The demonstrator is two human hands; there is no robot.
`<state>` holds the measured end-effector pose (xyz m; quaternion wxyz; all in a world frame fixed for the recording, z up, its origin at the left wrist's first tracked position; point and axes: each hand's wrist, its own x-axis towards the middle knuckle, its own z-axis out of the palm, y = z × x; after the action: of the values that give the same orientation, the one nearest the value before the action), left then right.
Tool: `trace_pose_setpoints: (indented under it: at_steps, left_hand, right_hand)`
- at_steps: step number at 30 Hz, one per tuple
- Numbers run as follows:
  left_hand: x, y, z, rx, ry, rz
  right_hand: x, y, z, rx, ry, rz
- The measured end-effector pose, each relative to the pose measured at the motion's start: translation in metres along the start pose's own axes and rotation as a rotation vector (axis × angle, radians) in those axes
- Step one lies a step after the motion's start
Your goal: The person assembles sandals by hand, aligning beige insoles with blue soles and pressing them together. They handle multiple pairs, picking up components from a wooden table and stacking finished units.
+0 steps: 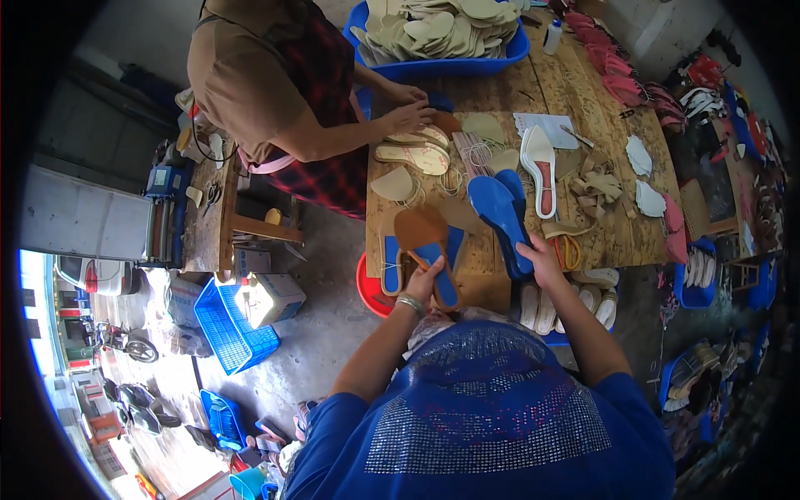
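My left hand (pixel 422 285) is closed on the heel end of a brown and blue insole (pixel 422 227), held just over the table's near edge. Beside and under it lie more blue-faced insoles (pixel 391 265), partly hidden. To the right, my right hand (pixel 542 257) is closed round the narrow end of several blue insoles (pixel 497 206), stacked and slightly fanned. Further right lies a white-edged pair of soles (pixel 539 163) with a reddish strip in the middle. Pale, patterned insoles (pixel 414 158) rest on the table near the co-worker.
A co-worker's hands (pixel 408 108) are busy at the far left of the wooden table (pixel 612 121). Behind stands a blue tub (pixel 433 68) heaped with pale sole pieces. Fabric scraps (pixel 602 183) lie on the right. A red basin (pixel 371 287) and blue crate (pixel 237 329) stand on the floor.
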<state>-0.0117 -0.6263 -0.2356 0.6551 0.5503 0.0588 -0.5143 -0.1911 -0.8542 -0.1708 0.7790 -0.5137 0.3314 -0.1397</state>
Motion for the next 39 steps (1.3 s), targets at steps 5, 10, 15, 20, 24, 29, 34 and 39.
trace_pose_setpoints:
  at_steps: [5, 10, 15, 20, 24, 29, 34, 39]
  left_hand:
    - [0.036, -0.019, 0.023, 0.137, 0.089, -0.046]
    - [0.023, -0.025, 0.012, 0.451, 0.307, 0.358]
    - [-0.017, 0.041, -0.023, 0.569, 0.361, 0.306]
    - [-0.025, 0.065, -0.031, 0.724, 0.531, 0.479]
    - [-0.037, 0.086, -0.022, 0.698, 0.466, 0.469]
    - [-0.005, 0.048, -0.015, 1.013, 0.281, 0.539]
    - [0.027, 0.030, 0.022, 1.162, 0.217, 0.448]
    - [0.017, 0.060, 0.071, 0.038, -0.241, 0.080]
  right_hand:
    - [-0.008, 0.010, -0.014, -0.051, 0.005, 0.041]
    - [-0.013, 0.019, -0.020, -0.072, 0.016, 0.047]
    - [-0.017, 0.026, -0.017, -0.109, -0.043, 0.099]
    - [-0.011, 0.026, -0.008, -0.177, -0.147, 0.093]
    - [-0.012, 0.024, -0.008, -0.128, -0.117, 0.100]
    - [-0.019, 0.008, -0.028, -0.014, -0.014, 0.126]
    - [-0.033, -0.006, -0.038, -0.097, -0.036, 0.072]
    - [-0.051, -0.023, -0.028, -0.155, -0.106, 0.088]
